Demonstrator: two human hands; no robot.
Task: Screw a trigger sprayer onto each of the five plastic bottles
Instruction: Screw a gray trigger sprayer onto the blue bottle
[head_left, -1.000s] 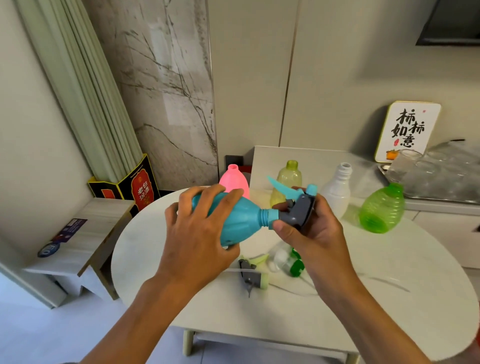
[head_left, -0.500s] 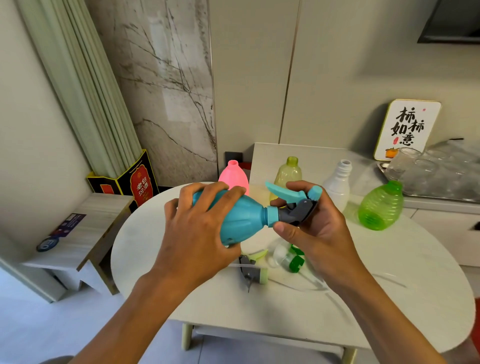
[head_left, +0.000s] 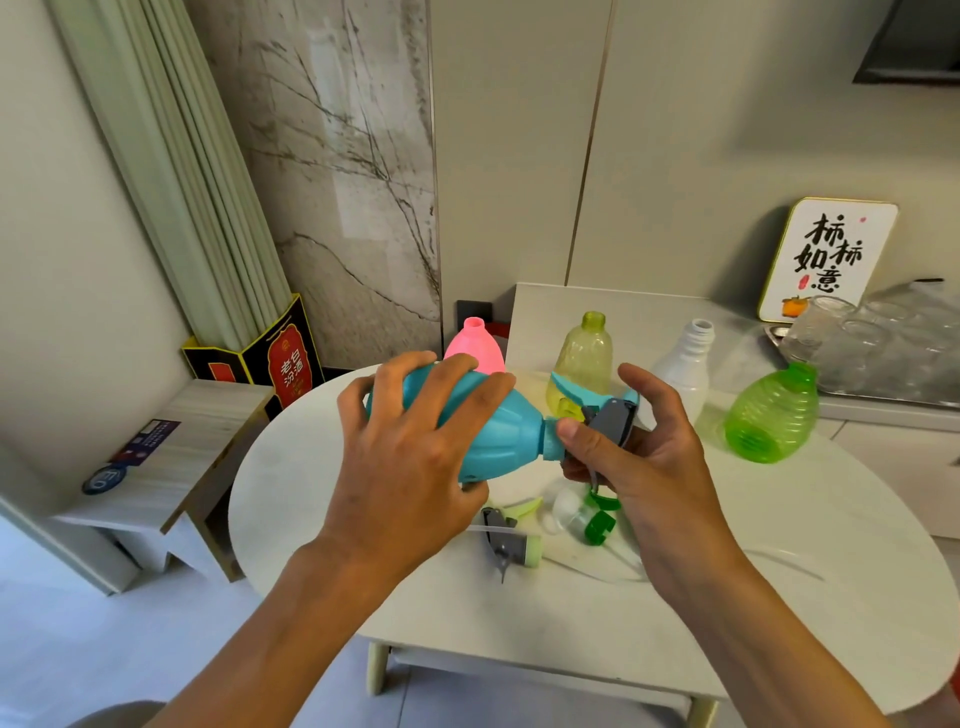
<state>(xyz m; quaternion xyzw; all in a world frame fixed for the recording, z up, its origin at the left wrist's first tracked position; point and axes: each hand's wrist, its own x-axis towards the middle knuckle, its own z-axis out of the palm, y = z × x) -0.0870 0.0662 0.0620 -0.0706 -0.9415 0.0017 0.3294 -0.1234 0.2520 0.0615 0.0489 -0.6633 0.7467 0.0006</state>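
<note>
Single view only, from a head-worn wide-angle camera; no second view shares the scene. It looks forward and steeply down onto the white round table (head_left: 779, 613), which serves as the landmark. The camera stands at the table's near edge, close enough that both forearms enter from the bottom of the frame and fill the foreground above it. Beyond the table's far edge the marble wall panel (head_left: 353, 171) and a counter (head_left: 623, 317) are visible; left of the table, a low wooden stand (head_left: 171, 467). Edges bend from lens distortion.
</note>
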